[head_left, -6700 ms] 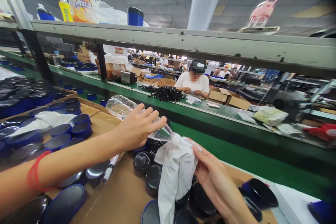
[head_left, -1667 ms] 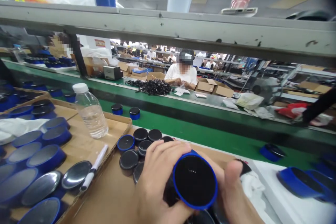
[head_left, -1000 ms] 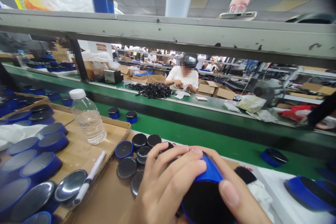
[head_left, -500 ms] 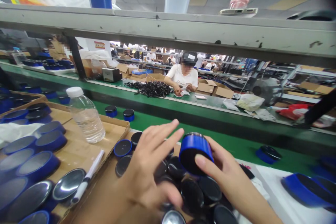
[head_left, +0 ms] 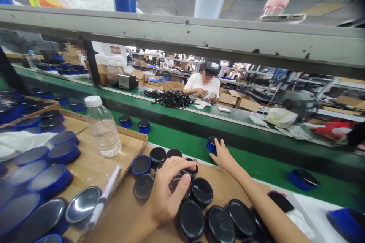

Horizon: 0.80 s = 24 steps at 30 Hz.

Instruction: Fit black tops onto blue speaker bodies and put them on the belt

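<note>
My right hand (head_left: 226,156) reaches out over the green belt, its fingers spread. At its fingertips a round blue container with a black top (head_left: 211,143) stands on the belt; whether the fingers touch it I cannot tell. My left hand (head_left: 169,191) hovers with curved fingers, thumb and forefinger apart, over a group of round black pieces. One glossy black piece (head_left: 202,191) lies just right of the thumb, and another black piece (head_left: 143,186) is left of the hand. A blue-rimmed black piece (head_left: 141,164) sits farther left. Parts of the group are hidden under the left hand.
A cardboard tray (head_left: 134,145) on the left carries blue containers (head_left: 51,178), a water bottle (head_left: 104,133) and a white marker (head_left: 104,197). More blue containers (head_left: 303,179) stand along the belt. A grey shelf (head_left: 171,26) crosses above. A person (head_left: 203,83) works across the belt.
My right hand has moved the blue container away onto the belt and its fingers have spread. My left hand has lowered towards the black pieces. The view has shifted slightly.
</note>
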Each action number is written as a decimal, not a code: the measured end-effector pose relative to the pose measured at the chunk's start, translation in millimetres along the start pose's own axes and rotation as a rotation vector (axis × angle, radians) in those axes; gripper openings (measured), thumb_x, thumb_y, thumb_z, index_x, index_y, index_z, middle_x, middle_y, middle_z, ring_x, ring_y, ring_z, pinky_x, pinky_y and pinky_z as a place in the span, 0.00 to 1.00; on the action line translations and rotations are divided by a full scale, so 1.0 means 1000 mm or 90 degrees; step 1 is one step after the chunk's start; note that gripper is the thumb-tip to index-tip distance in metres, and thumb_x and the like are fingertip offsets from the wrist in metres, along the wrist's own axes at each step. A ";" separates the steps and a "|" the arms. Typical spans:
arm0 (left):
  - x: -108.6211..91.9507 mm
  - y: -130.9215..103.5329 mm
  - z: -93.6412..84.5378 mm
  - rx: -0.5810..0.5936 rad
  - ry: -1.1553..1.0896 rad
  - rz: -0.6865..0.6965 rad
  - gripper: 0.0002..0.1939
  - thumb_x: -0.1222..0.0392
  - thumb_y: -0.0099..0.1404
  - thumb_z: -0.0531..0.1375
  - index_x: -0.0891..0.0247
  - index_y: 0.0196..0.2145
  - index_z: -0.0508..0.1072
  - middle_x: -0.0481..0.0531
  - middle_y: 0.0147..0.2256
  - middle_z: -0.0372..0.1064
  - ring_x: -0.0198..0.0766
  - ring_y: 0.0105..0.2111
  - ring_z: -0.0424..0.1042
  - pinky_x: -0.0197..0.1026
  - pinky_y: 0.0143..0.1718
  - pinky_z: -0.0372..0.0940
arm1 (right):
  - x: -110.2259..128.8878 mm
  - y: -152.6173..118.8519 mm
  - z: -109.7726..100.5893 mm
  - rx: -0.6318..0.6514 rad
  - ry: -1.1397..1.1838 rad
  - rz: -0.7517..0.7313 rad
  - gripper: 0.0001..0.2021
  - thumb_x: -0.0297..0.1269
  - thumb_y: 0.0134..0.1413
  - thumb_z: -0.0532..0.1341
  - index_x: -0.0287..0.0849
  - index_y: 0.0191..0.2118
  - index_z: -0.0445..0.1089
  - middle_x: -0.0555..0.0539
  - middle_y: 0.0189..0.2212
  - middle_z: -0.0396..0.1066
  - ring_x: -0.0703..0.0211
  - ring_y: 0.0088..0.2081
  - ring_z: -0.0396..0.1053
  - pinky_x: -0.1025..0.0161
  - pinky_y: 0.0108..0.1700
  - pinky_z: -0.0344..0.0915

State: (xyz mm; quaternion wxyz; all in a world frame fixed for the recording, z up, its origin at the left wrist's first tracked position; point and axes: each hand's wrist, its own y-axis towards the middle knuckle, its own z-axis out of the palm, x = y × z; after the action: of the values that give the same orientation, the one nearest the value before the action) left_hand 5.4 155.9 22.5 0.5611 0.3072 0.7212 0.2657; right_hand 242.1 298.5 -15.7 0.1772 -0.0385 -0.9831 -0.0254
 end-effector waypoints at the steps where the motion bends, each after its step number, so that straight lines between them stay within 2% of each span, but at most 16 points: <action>1: 0.000 0.000 -0.001 -0.001 -0.008 -0.014 0.12 0.60 0.70 0.54 0.62 0.47 0.74 0.55 0.41 0.77 0.42 0.43 0.74 0.45 0.46 0.68 | 0.000 -0.001 -0.001 0.013 -0.021 -0.001 0.26 0.34 0.61 0.64 0.44 0.63 0.59 0.40 0.66 0.52 0.40 0.64 0.56 0.37 0.61 0.59; 3: 0.000 -0.001 -0.002 0.007 -0.023 -0.033 0.13 0.58 0.71 0.54 0.61 0.48 0.74 0.54 0.42 0.76 0.42 0.44 0.73 0.45 0.48 0.66 | 0.001 -0.008 -0.010 0.042 -0.054 0.000 0.26 0.34 0.61 0.64 0.43 0.63 0.60 0.40 0.67 0.51 0.39 0.65 0.53 0.35 0.63 0.55; 5: 0.001 -0.002 -0.003 0.014 -0.039 -0.036 0.18 0.53 0.73 0.48 0.60 0.50 0.74 0.52 0.43 0.77 0.42 0.46 0.72 0.46 0.49 0.65 | 0.002 -0.024 -0.026 0.083 -0.071 -0.010 0.25 0.36 0.62 0.63 0.42 0.63 0.60 0.39 0.67 0.51 0.39 0.67 0.50 0.34 0.65 0.50; 8: 0.004 -0.001 -0.005 -0.004 -0.031 -0.046 0.25 0.54 0.76 0.41 0.60 0.48 0.77 0.52 0.44 0.77 0.41 0.47 0.72 0.46 0.51 0.63 | 0.005 -0.069 -0.051 0.171 -0.056 -0.060 0.26 0.45 0.68 0.54 0.36 0.66 0.57 0.36 0.68 0.51 0.46 0.70 0.45 0.42 0.69 0.44; 9: 0.005 0.000 -0.005 -0.013 -0.016 -0.047 0.25 0.57 0.77 0.41 0.60 0.46 0.78 0.52 0.43 0.77 0.40 0.46 0.72 0.45 0.50 0.62 | 0.006 -0.088 -0.057 0.210 -0.046 -0.074 0.29 0.49 0.69 0.50 0.35 0.67 0.55 0.35 0.68 0.49 0.48 0.70 0.46 0.47 0.70 0.44; 10: 0.006 0.001 -0.004 -0.015 0.002 -0.046 0.23 0.59 0.76 0.44 0.61 0.44 0.80 0.51 0.42 0.78 0.40 0.45 0.72 0.45 0.50 0.62 | 0.007 -0.107 -0.062 0.248 -0.038 -0.079 0.34 0.54 0.67 0.48 0.36 0.69 0.51 0.37 0.69 0.46 0.47 0.70 0.45 0.47 0.70 0.44; 12: 0.008 0.002 -0.002 -0.009 0.047 -0.031 0.17 0.62 0.74 0.51 0.61 0.40 0.81 0.51 0.40 0.79 0.39 0.43 0.72 0.44 0.48 0.62 | 0.011 -0.141 -0.067 0.336 -0.034 -0.095 0.41 0.58 0.59 0.56 0.39 0.70 0.46 0.42 0.71 0.37 0.44 0.71 0.37 0.46 0.70 0.41; 15: 0.008 0.002 0.004 0.015 0.115 0.005 0.11 0.66 0.70 0.57 0.64 0.40 0.81 0.54 0.40 0.78 0.41 0.43 0.73 0.45 0.47 0.62 | 0.014 -0.170 -0.061 0.416 -0.088 -0.095 0.44 0.48 0.53 0.64 0.37 0.70 0.45 0.39 0.70 0.31 0.39 0.70 0.30 0.40 0.68 0.41; 17: 0.008 -0.001 0.009 0.038 0.161 0.039 0.10 0.68 0.68 0.58 0.66 0.40 0.80 0.56 0.40 0.77 0.43 0.43 0.73 0.47 0.46 0.63 | 0.012 -0.175 -0.050 0.395 -0.100 -0.117 0.43 0.47 0.52 0.65 0.38 0.69 0.49 0.37 0.69 0.34 0.36 0.70 0.34 0.38 0.67 0.44; 18: 0.008 -0.002 0.011 0.054 0.184 0.060 0.10 0.69 0.68 0.57 0.67 0.41 0.79 0.58 0.41 0.77 0.45 0.42 0.73 0.49 0.46 0.63 | 0.010 -0.175 -0.044 0.354 -0.087 -0.146 0.41 0.48 0.52 0.65 0.37 0.68 0.54 0.35 0.69 0.39 0.34 0.69 0.38 0.35 0.66 0.45; 20: 0.007 -0.005 0.015 0.092 0.226 0.107 0.10 0.70 0.67 0.57 0.69 0.41 0.78 0.61 0.41 0.77 0.48 0.42 0.73 0.53 0.46 0.63 | 0.003 -0.172 -0.033 0.253 -0.057 -0.221 0.36 0.46 0.48 0.66 0.34 0.62 0.66 0.31 0.64 0.56 0.28 0.65 0.52 0.28 0.64 0.46; 22: 0.007 -0.007 0.016 0.137 0.257 0.145 0.11 0.69 0.66 0.57 0.70 0.44 0.76 0.63 0.44 0.76 0.52 0.43 0.73 0.57 0.48 0.63 | -0.004 -0.170 -0.027 0.126 -0.022 -0.304 0.29 0.41 0.43 0.66 0.32 0.52 0.74 0.31 0.52 0.73 0.28 0.55 0.69 0.23 0.62 0.46; 23: 0.006 -0.008 0.016 0.161 0.267 0.157 0.14 0.70 0.65 0.56 0.71 0.46 0.75 0.64 0.46 0.75 0.53 0.45 0.73 0.57 0.49 0.63 | -0.006 -0.170 -0.026 0.051 0.012 -0.341 0.25 0.41 0.43 0.66 0.34 0.49 0.75 0.33 0.46 0.77 0.31 0.49 0.74 0.24 0.60 0.53; 24: 0.005 -0.009 0.016 0.186 0.273 0.161 0.17 0.72 0.64 0.54 0.71 0.50 0.72 0.64 0.50 0.73 0.53 0.48 0.71 0.57 0.52 0.62 | -0.008 -0.171 -0.027 -0.015 0.060 -0.365 0.23 0.43 0.45 0.66 0.36 0.47 0.75 0.36 0.42 0.78 0.36 0.44 0.77 0.29 0.57 0.62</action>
State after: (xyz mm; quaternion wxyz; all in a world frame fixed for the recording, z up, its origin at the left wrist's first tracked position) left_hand 18.7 153.6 9.1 0.3077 0.4094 0.8100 0.2858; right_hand 244.5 125.7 0.4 0.2080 0.2403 -0.9440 -0.0881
